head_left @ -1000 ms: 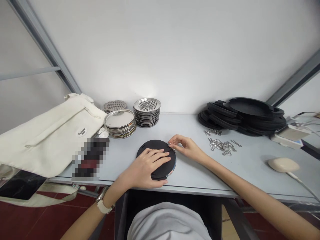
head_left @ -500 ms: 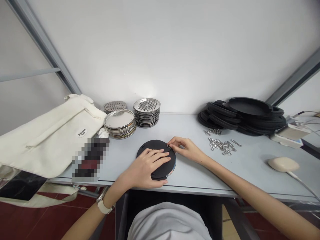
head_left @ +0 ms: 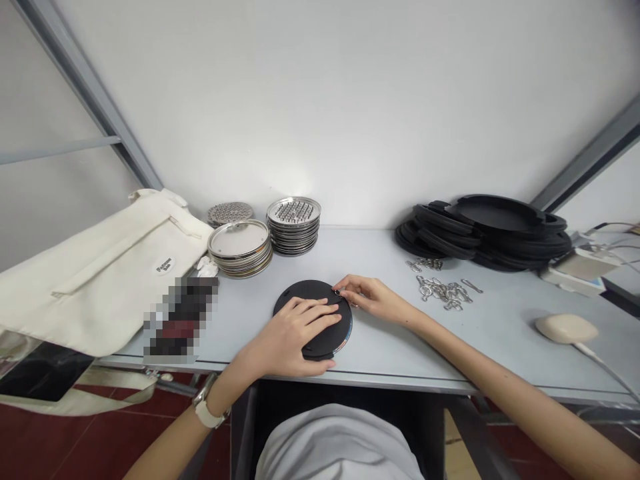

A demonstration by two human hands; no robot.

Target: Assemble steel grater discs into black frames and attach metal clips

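A round black disc (head_left: 313,288) with a thin coloured rim along its right side lies flat near the table's front edge. My left hand (head_left: 295,335) rests on top of it, fingers spread, with the thumb along the near edge. At the disc's upper right edge, my right hand (head_left: 367,295) pinches a small metal ring (head_left: 337,292) between thumb and fingertips. Part of the ring is hidden by the fingers. To the right lies a loose heap of small metal rings and clips (head_left: 443,291).
At the back left stand stacks of metal grater discs (head_left: 293,230) and smooth round metal plates (head_left: 240,250). Black round trays (head_left: 493,230) are piled at the back right. A cream bag (head_left: 125,267) covers the left end; a white corded device (head_left: 566,329) sits right.
My right hand has shifted very slightly, with the fingertips turning a little at the disc's edge. My left hand and the disc stay in place.
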